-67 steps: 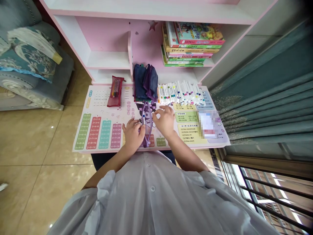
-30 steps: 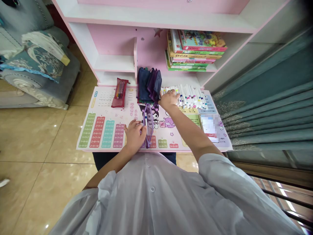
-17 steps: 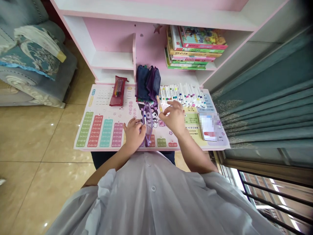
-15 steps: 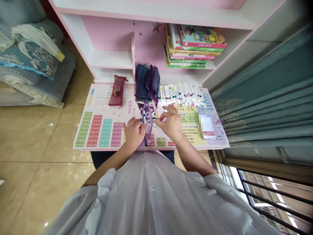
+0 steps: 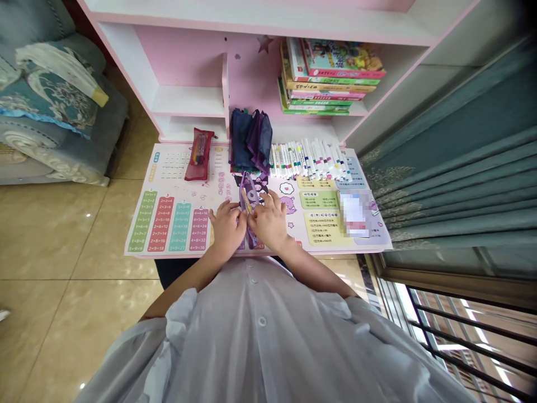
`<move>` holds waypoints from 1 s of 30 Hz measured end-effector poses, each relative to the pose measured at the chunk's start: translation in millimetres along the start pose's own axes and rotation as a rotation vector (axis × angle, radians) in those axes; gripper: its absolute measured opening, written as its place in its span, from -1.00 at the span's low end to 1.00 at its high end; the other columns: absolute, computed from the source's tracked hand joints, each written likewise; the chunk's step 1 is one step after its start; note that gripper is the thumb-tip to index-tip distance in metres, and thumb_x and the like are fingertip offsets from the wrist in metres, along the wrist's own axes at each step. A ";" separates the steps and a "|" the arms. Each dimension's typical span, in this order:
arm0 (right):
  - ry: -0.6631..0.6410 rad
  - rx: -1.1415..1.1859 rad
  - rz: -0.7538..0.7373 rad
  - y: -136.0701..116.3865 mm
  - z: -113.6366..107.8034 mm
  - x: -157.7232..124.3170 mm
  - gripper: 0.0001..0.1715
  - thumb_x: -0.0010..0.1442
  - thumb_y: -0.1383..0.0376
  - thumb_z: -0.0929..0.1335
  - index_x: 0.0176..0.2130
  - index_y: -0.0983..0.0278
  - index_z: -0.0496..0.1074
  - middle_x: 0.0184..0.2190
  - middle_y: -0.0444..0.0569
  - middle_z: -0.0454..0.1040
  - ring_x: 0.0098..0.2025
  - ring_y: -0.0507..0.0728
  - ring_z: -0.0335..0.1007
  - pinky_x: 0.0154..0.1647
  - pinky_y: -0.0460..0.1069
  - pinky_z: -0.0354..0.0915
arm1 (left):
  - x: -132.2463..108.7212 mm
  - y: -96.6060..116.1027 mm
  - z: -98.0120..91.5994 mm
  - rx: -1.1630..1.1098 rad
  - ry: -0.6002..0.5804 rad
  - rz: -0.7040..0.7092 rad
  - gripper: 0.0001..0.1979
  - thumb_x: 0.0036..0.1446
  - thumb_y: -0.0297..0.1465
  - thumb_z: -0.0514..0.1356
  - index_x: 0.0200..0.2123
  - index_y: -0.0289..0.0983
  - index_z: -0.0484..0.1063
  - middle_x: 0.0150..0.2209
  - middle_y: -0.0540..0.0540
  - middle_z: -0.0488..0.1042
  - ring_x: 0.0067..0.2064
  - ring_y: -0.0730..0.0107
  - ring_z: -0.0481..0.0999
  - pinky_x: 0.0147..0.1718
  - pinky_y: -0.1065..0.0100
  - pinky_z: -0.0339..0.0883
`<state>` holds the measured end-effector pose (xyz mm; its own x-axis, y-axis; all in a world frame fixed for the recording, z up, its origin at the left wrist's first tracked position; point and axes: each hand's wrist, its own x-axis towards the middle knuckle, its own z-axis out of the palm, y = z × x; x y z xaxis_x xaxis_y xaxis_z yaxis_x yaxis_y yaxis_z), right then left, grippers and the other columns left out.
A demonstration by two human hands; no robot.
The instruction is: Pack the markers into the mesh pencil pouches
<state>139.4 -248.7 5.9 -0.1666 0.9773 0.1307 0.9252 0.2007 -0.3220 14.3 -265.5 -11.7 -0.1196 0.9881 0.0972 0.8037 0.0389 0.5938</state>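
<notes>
The left hand (image 5: 226, 228) and right hand (image 5: 268, 222) meet near the front edge of the printed desk mat (image 5: 176, 187), fingers curled closed around a purple mesh pencil pouch (image 5: 250, 235) that stands tilted on the mat. A yellowish marker (image 5: 246, 200) sits at the pouch's mouth, pinched between both sets of fingertips, though the exact contact is hidden. The risk is the soft, narrow pouch: if the fingers slacken, it could fold and the marker could slip free — then roll toward the front edge.
</notes>
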 end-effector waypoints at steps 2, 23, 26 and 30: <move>-0.017 -0.016 -0.006 -1.0 2.0 1.2 -0.68 0.28 0.21 0.30 -0.31 0.24 0.63 0.21 0.18 0.43 0.37 0.44 0.07 0.18 0.35 0.22 | 1.0 -0.8 -0.3 0.005 0.000 -0.005 -0.75 0.29 -0.36 0.10 -0.44 -0.19 0.48 0.05 -0.13 0.57 0.29 0.06 0.36 0.33 -0.31 -0.06; 0.126 -0.172 0.299 88.6 -7.3 105.0 -0.62 0.28 0.28 0.24 -0.05 0.30 0.56 0.26 0.21 0.31 0.37 0.41 0.01 0.22 0.30 0.12 | 1.7 -1.4 -0.9 -0.009 -0.034 -0.015 -0.73 0.30 -0.33 0.10 -0.46 -0.20 0.43 0.06 -0.14 0.56 0.29 0.05 0.34 0.31 -0.37 -0.10; 0.054 -0.261 0.337 103.7 -4.2 131.1 -0.57 0.25 0.26 0.28 0.02 0.37 0.52 0.27 0.29 0.27 0.37 0.44 -0.04 0.22 0.33 0.07 | 1.4 -0.4 -1.6 -0.006 -0.032 -0.023 -0.74 0.29 -0.33 0.10 -0.46 -0.20 0.44 0.06 -0.14 0.56 0.29 0.06 0.34 0.31 -0.37 -0.09; -0.045 -0.346 0.370 109.1 1.0 150.9 -0.50 0.25 0.22 0.30 0.09 0.43 0.46 0.26 0.33 0.24 0.37 0.47 -0.08 0.21 0.35 0.05 | 1.2 0.5 -3.2 -0.012 -0.038 -0.030 -0.75 0.28 -0.34 0.11 -0.45 -0.20 0.44 0.07 -0.13 0.55 0.30 0.05 0.34 0.32 -0.36 -0.09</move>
<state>214.8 -79.3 -10.5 0.1862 0.9822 0.0242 0.9825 -0.1860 -0.0083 12.7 -264.8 -8.7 -0.1212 0.9915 0.0483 0.7928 0.0674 0.6058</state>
